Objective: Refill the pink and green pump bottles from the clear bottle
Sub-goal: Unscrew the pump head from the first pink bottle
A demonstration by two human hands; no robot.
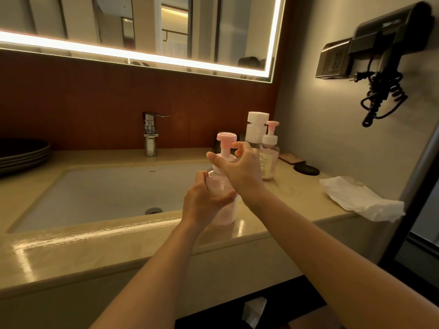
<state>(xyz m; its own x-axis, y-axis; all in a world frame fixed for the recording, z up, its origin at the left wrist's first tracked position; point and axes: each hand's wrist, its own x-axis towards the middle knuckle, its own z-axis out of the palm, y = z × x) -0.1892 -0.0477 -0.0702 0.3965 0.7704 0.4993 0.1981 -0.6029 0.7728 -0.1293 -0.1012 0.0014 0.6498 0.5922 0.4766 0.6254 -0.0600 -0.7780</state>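
Countertop (297,198); fingers (224,198) curled around pink bottle (216,184)

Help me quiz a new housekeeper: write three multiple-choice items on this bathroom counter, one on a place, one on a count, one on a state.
1. Where does the crumpled white paper tissue lie? A in the basin; B on the beige stone counter's right end; C on the plates.
2. How many pink-topped clear plastic pump bottles show? A one; B two; C four.
3. What does the left hand do? A grips the near pump bottle's body; B turns the tap; C lies flat.
Answers: B, the tissue overhangs the right edge; B, one is held and a second pump bottle stands behind; A, its fingers wrap the body.
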